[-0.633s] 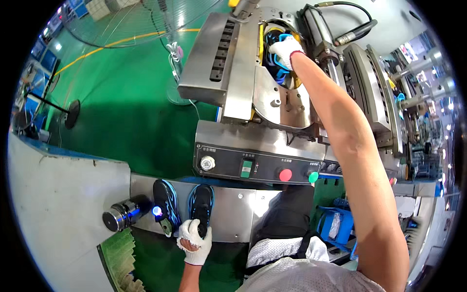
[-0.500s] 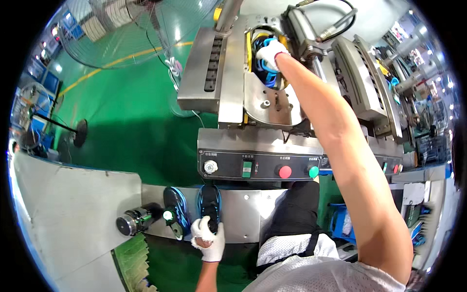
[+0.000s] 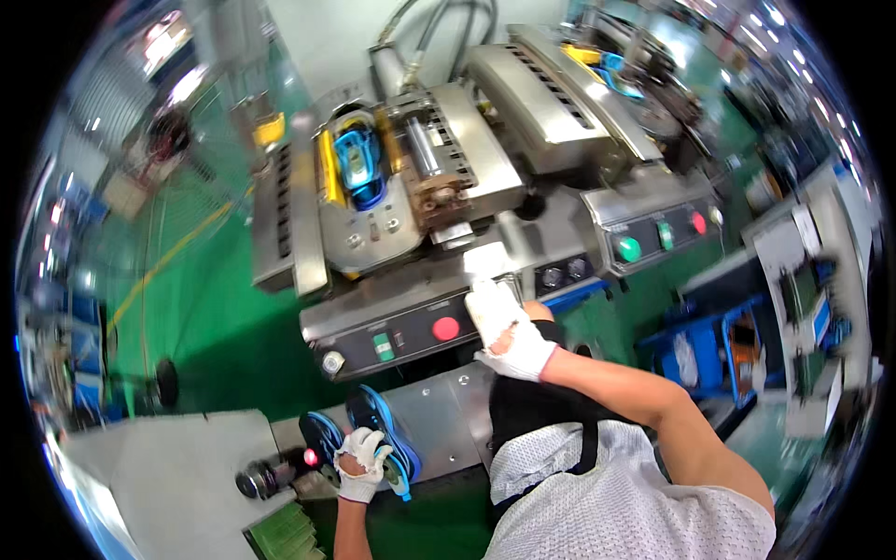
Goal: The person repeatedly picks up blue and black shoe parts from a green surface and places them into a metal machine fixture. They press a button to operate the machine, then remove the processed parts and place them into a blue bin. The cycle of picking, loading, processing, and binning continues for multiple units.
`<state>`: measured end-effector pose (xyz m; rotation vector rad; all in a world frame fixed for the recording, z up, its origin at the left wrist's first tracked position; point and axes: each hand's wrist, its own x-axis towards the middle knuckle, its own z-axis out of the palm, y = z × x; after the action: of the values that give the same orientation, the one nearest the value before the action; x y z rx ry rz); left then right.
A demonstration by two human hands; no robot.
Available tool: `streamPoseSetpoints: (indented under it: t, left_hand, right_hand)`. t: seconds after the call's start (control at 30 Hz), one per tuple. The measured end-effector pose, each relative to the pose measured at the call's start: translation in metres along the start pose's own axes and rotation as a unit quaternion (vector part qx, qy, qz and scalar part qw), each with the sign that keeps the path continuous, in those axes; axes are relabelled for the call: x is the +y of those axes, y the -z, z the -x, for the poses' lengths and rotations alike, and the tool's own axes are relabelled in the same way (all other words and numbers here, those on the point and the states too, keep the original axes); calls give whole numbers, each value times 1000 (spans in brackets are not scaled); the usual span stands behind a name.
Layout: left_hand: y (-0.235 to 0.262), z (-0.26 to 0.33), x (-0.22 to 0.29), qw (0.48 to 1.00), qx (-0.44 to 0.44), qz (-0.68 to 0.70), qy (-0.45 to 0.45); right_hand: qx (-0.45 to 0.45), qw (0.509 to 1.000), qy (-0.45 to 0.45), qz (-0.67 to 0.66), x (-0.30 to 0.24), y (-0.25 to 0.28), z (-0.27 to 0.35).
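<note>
Shoe (image 3: 359,161) in machine (image 3: 373,231) released; right hand (image 3: 513,338) now at control panel (image 3: 413,336).

Two hands (image 3: 360,464) (image 3: 509,331), two shoes (image 3: 320,429) (image 3: 366,408) on one bench (image 3: 443,411) — two control panels (image 3: 411,341) (image 3: 647,243), two red buttons (image 3: 446,329) (image 3: 698,222)

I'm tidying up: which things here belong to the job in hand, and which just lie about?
Likely in the job: shoes by the left hand; shoe in the machine; control panel by the right hand.

Seemingly lying about: blue bin; green strips.

A yellow line (image 3: 173,254) crosses the green floor (image 3: 210,322) on the left. A blue bin (image 3: 713,362) sits right. The far wall (image 3: 313,42) is white.
</note>
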<state>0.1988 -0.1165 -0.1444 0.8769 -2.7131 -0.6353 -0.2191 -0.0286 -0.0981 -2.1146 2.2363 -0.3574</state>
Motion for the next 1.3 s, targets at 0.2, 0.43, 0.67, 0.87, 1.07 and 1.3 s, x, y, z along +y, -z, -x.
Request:
streamPoseSetpoints:
  t: [0.2,0.43,0.67,0.87,1.07,1.3]
  left_hand:
    - [25,-61,95,998,63,27,-2]
    - [-4,-159,274,984,52,139,-100]
    - [-55,-255,496,886,-66,272,-370]
    - [-72,-274,650,701,-108,382,-592]
    - [-162,-261,587,740,-194,338,-548]
    - [-188,-206,434,908,-265,237,-221]
  right_hand:
    - [34,982,39,-183,-6,42,38]
    - [-90,900,-27,-425,-2,62,216]
    - [370,824,-295,-310,32,104,305]
    - [618,617,-458,-165,137,169,395]
    - [569,592,-571,-30,436,251,539]
    - [236,673,-689,127,679,260,718]
